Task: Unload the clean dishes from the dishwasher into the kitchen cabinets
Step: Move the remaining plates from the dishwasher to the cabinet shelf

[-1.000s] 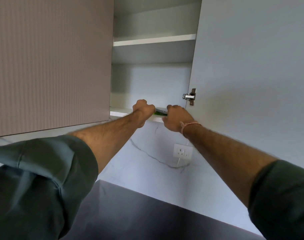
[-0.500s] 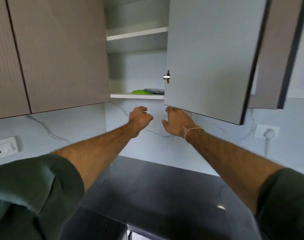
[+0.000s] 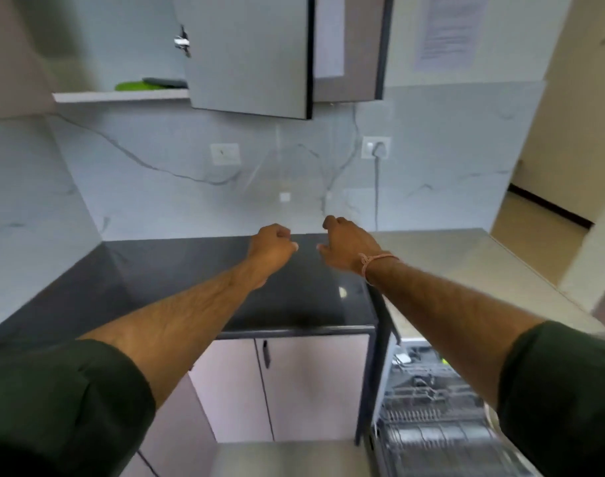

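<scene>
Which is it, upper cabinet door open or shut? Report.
Open. The cabinet door stands swung out from its hinge, baring the shelf where a green dish and a grey dish lie.

Plates (image 3: 149, 85) on cabinet shelf (image 3: 122, 96) upper left, dishwasher rack (image 3: 432, 432) lower right, counter (image 3: 139, 270) between

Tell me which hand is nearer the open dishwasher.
Right. The right hand hangs up and left of the dishwasher; the left hand is farther left, over the black counter.
</scene>
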A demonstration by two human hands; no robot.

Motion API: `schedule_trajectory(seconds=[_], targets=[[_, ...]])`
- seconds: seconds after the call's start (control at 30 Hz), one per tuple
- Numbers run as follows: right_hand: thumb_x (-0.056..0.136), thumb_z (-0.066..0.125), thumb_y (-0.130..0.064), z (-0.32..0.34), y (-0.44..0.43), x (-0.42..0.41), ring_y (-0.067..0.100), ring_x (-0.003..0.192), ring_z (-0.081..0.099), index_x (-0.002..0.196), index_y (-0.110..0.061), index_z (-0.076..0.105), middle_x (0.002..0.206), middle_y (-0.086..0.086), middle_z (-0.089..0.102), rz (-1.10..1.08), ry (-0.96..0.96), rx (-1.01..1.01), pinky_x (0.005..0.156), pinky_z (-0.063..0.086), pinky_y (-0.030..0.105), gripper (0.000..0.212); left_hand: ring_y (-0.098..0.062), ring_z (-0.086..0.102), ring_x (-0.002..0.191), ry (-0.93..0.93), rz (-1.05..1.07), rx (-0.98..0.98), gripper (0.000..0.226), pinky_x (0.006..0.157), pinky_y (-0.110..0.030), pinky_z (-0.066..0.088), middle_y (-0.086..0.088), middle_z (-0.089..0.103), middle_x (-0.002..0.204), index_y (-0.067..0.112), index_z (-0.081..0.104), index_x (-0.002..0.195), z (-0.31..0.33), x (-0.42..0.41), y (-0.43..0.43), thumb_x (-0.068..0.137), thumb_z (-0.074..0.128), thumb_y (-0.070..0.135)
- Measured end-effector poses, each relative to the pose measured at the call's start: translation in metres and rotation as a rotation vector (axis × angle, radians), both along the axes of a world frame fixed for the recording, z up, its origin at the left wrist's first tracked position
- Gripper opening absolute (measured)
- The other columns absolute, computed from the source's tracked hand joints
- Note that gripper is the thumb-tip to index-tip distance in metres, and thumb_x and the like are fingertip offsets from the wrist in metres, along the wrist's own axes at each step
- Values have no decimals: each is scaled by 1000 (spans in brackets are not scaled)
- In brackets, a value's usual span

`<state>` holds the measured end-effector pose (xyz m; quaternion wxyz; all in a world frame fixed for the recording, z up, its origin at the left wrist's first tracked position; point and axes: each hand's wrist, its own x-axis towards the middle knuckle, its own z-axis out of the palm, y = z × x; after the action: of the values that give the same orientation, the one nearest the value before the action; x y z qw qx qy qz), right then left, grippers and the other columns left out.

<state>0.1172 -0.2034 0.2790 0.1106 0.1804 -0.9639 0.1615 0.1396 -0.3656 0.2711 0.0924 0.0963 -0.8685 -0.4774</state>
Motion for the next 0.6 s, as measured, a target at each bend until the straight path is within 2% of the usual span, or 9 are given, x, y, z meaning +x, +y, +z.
schedule_trajectory(seconds=[0.17, 0.3, 0.43, 0.53, 0.6], targets=[[90, 56, -33, -65, 99, 18, 29, 106, 58, 133, -11, 44, 124, 13, 57, -113, -122, -22, 89, 52, 42, 49, -16, 59, 111, -86, -100, 6, 38, 92, -23, 44, 2, 64, 123, 20, 64, 126, -65, 0, 91, 89, 70, 20], [90, 56, -30, -132, 187, 24, 33, 111, 56, 129, -10, 46, 125, 15, 55, -204, -223, -17, 92, 49, 42, 45, -14, 61, 96, -187, -160, 30, 27, 83, -22, 46, 5, 67, 105, 24, 70, 110, -133, -7, 176, 84, 70, 18], [91, 54, -27, -211, 280, 15, 32, 110, 57, 128, -11, 46, 126, 13, 54, -281, -361, -12, 91, 50, 42, 41, -17, 66, 82, -299, -231, 48, 21, 75, -24, 52, 0, 70, 89, 15, 72, 98, -222, -23, 269, 77, 75, 14], [91, 54, -26, -273, 350, -2, 34, 118, 53, 132, -11, 43, 133, 14, 52, -309, -462, -18, 95, 47, 42, 46, -18, 66, 90, -398, -276, 10, 18, 81, -23, 50, 1, 69, 92, 16, 71, 98, -286, -38, 339, 80, 76, 14], [92, 52, -26, -313, 393, -16, 33, 119, 53, 135, -11, 42, 136, 13, 51, -327, -519, -23, 96, 46, 41, 46, -15, 67, 90, -449, -294, 32, 20, 73, -16, 50, 4, 67, 95, 17, 71, 102, -328, -48, 383, 83, 74, 15]])
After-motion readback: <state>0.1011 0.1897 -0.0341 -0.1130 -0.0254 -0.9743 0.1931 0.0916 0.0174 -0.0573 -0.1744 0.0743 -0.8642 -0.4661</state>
